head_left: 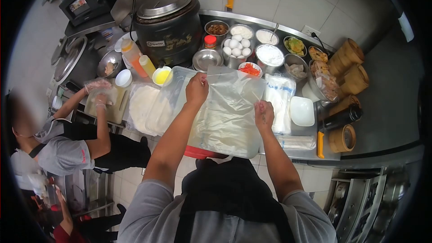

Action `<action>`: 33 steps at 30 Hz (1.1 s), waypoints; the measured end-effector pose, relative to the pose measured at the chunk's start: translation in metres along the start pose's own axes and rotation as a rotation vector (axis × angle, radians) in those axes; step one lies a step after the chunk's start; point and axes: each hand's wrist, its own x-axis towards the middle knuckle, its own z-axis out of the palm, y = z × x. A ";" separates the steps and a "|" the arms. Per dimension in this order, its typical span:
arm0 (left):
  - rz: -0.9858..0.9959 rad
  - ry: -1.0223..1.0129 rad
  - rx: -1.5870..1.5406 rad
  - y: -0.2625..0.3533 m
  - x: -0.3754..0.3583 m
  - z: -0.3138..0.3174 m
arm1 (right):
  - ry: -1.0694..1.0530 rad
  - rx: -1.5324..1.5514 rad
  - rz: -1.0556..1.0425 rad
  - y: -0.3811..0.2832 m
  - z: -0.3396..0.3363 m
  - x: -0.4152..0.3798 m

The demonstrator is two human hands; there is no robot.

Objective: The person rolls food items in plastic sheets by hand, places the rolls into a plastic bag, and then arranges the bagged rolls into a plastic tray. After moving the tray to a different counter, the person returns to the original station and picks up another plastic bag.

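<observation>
A thin, wrinkled clear plastic sheet stretches between my hands, perhaps a bag. My left hand pinches its upper left corner, and my right hand grips its right side. Beneath it sits a pale translucent plastic tub at the counter's front edge. To the left, a clear plastic lid or tub overlaps a white floury sheet. On the right, close to my right hand, lies a white plastic-wrapped pack, with a white square bowl beside it.
Behind my hands stand a bowl of eggs, shredded red pepper, a tub of white powder and a large black pot. Bamboo steamers stack at right, near a yellow-handled knife. A gloved co-worker works at left.
</observation>
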 end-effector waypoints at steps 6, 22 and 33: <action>0.047 -0.016 0.097 0.002 0.006 0.006 | 0.014 -0.120 -0.178 0.022 0.007 0.011; 0.300 -0.259 0.190 -0.018 -0.147 0.014 | 0.002 -0.342 -0.214 -0.012 -0.005 0.003; 0.276 -0.290 0.360 -0.031 -0.164 0.022 | -0.539 -0.336 -0.382 -0.017 -0.003 -0.071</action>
